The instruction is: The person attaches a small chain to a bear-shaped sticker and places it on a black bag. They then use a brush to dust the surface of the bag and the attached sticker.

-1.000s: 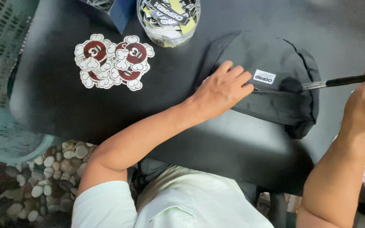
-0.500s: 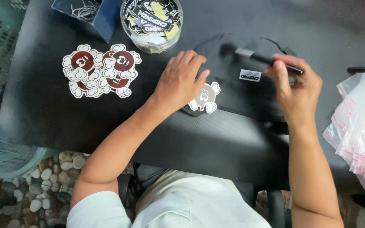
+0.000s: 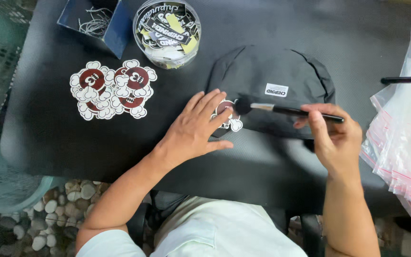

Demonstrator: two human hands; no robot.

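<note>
Flanking cap (image 3: 281,81): stickers (image 3: 112,90), bags (image 3: 405,143).

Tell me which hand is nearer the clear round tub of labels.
Left. The left hand lies below the tub, pinning a sticker; the right hand holds a brush farther right.

left hand (image 3: 193,131): bare, no glove, no ring or watch seen
right hand (image 3: 337,140): bare, no glove, no ring seen
forearms: both bare, no sleeves to the elbow
top: pale mint-green short-sleeved shirt (image 3: 215,233), sleeve edge visible at lower left, soft folds across the front
lower body: hidden under the table edge, cannot tell
</note>
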